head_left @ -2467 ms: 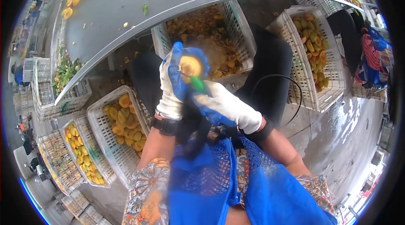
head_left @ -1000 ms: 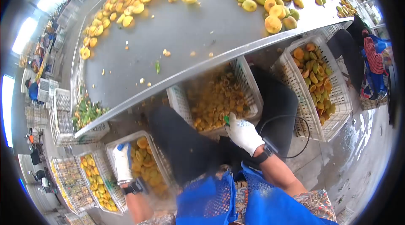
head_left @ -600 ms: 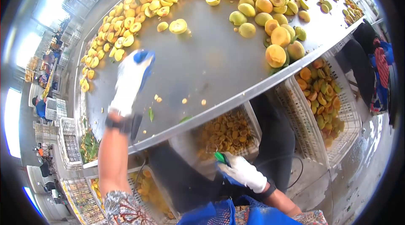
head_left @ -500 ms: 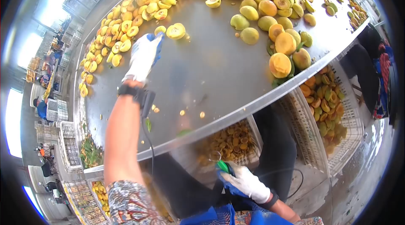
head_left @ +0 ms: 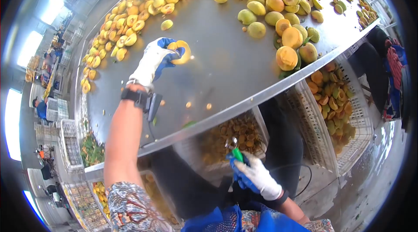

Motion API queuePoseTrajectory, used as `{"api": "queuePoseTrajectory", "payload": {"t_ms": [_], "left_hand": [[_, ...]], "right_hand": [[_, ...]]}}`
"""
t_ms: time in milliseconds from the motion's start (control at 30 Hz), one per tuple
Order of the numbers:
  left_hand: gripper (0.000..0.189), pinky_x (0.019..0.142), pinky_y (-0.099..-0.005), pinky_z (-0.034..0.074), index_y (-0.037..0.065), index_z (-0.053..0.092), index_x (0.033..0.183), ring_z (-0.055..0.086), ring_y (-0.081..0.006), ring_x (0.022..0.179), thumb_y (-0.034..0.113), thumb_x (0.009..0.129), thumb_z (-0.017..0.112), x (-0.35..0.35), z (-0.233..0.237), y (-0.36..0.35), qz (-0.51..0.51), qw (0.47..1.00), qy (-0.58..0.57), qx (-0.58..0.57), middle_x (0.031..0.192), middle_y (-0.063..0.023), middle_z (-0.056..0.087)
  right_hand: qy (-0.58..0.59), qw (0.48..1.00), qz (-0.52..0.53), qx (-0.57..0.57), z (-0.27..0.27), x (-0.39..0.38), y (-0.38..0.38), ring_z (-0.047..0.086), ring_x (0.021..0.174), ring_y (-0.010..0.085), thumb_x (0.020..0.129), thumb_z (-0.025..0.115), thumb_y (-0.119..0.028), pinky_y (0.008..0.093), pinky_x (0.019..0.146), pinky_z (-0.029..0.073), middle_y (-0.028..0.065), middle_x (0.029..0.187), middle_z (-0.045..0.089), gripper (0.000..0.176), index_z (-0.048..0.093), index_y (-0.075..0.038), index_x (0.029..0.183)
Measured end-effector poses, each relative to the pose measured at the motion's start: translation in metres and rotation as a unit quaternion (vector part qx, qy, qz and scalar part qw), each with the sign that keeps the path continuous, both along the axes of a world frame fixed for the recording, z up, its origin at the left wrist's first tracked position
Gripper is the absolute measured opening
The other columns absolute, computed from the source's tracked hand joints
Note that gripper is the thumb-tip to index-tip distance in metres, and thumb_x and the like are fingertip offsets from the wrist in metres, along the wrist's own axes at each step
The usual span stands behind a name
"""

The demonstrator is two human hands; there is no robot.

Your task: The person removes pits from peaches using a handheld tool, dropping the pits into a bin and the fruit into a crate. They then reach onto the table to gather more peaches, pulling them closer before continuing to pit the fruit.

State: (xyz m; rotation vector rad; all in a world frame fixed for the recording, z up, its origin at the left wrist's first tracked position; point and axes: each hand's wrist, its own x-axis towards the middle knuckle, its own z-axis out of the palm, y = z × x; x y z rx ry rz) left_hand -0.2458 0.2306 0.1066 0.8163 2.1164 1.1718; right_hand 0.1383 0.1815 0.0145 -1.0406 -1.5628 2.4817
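My left hand (head_left: pixel 157 58), in a white and blue glove, grips a yellow fruit half (head_left: pixel 182 52) over the metal table (head_left: pixel 204 84). Its cut face is turned partly toward the camera. Below the table's edge, my right hand (head_left: pixel 255 174), gloved the same way, is closed round the green handle of a scoop tool (head_left: pixel 237 154) with a round metal end. A single fruit half (head_left: pixel 166 25) lies on the table just beyond my left hand. Under the tool stands a crate of cut fruit pieces (head_left: pixel 239 134), partly in shadow.
Fruit halves (head_left: pixel 126 27) line the table's far left, and more fruit (head_left: pixel 274 3) is heaped at the back right. A white crate of halves (head_left: pixel 361 132) stands at the right, near a person's dark-clothed leg (head_left: pixel 376 73). Leaves (head_left: pixel 92 150) lie at the left corner.
My left hand has closed on the fruit half that lay on the table and drawn it slightly nearer. My right hand has risen a little with the tool, whose metal end now points up.
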Motion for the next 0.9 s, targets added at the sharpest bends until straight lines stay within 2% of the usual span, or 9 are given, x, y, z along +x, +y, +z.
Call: {"api": "queuePoseTrajectory", "payload": {"t_ms": [100,200,300,333,500,533,633,767,900], "left_hand": [[0.038,0.078,-0.037,0.06,0.002,0.055,0.123,0.068,-0.0194,0.096,0.009,0.087,0.064,0.047,0.03,-0.069,0.002,0.997,-0.076,0.024,0.11,-0.0062,0.066],[0.039,0.078,-0.0382,0.06,0.0,0.052,0.124,0.067,-0.0207,0.101,0.011,0.088,0.062,0.111,0.036,-0.134,0.026,0.968,-0.215,0.129,0.111,-0.0067,0.066],[0.036,0.08,-0.0393,0.06,-0.003,0.052,0.121,0.068,-0.0194,0.099,0.016,0.093,0.063,0.16,0.0,-0.184,0.037,0.954,-0.229,0.192,0.111,-0.0093,0.066],[0.034,0.084,-0.0383,0.059,-0.004,0.058,0.115,0.068,-0.0179,0.097,0.022,0.095,0.065,0.176,-0.011,-0.19,0.049,0.99,-0.096,0.091,0.109,-0.0101,0.067],[0.045,0.092,-0.0363,0.054,-0.003,0.062,0.116,0.068,-0.0231,0.097,0.038,0.098,0.058,0.216,-0.061,-0.234,0.152,0.858,-0.403,0.279,0.106,-0.0124,0.069],[0.048,0.093,-0.0375,0.054,-0.003,0.062,0.116,0.068,-0.0247,0.097,0.042,0.099,0.056,0.22,-0.062,-0.239,0.153,0.812,-0.47,0.311,0.106,-0.0132,0.069],[0.049,0.099,-0.043,0.05,0.005,0.054,0.13,0.062,-0.0262,0.112,0.043,0.1,0.051,0.234,-0.083,-0.247,0.088,0.849,-0.432,0.292,0.118,-0.0119,0.065],[0.049,0.102,-0.0445,0.048,0.009,0.048,0.137,0.057,-0.0243,0.12,0.04,0.1,0.052,0.242,-0.082,-0.243,0.093,0.744,-0.583,0.313,0.127,-0.0091,0.061],[0.049,0.103,-0.0471,0.047,0.003,0.056,0.127,0.059,-0.0289,0.117,0.043,0.099,0.053,0.235,-0.08,-0.242,0.129,0.657,-0.65,0.359,0.125,-0.0163,0.061]], "right_hand": [[0.046,0.988,-0.079,-0.128,0.047,-0.011,0.002,0.047,0.057,0.0047,0.098,0.06,-0.022,0.0225,0.048,0.039,-0.0034,0.07,0.05,0.025,0.059,-0.002,0.112],[0.093,0.99,-0.102,-0.021,0.067,-0.031,-0.009,0.04,0.041,0.0046,0.099,0.057,-0.03,0.0216,0.039,0.031,-0.0029,0.057,0.046,0.036,0.059,0.0,0.119],[0.121,0.987,-0.104,0.001,0.073,-0.05,-0.029,0.043,0.047,0.0029,0.099,0.059,-0.025,0.0198,0.043,0.033,-0.0052,0.064,0.048,0.029,0.059,-0.003,0.118],[0.126,0.986,-0.108,-0.018,0.066,-0.054,-0.037,0.044,0.048,0.0023,0.097,0.062,-0.024,0.0194,0.043,0.034,-0.0055,0.064,0.05,0.028,0.06,-0.004,0.116],[0.104,0.994,-0.034,0.023,0.039,-0.039,-0.053,0.051,0.061,0.0033,0.09,0.071,-0.026,0.0216,0.052,0.042,0.0008,0.079,0.061,0.038,0.061,0.003,0.112],[0.099,0.989,0.026,0.108,0.042,-0.037,-0.049,0.059,0.063,0.0109,0.088,0.072,-0.025,0.0271,0.057,0.047,0.0055,0.08,0.065,0.037,0.062,0.002,0.111],[0.135,0.87,0.145,0.452,0.036,-0.039,-0.045,0.068,0.077,0.0271,0.089,0.07,-0.027,0.0368,0.071,0.051,0.0182,0.087,0.068,0.034,0.061,0.0,0.109],[0.049,0.935,0.021,0.35,0.055,-0.044,-0.048,0.067,0.068,0.0313,0.092,0.067,-0.032,0.0372,0.063,0.051,0.0204,0.078,0.066,0.038,0.059,0.001,0.108],[0.031,0.886,-0.014,0.462,0.054,-0.018,-0.069,0.067,0.072,0.041,0.094,0.063,-0.029,0.0458,0.059,0.051,0.024,0.075,0.065,0.031,0.054,-0.001,0.102]]}}
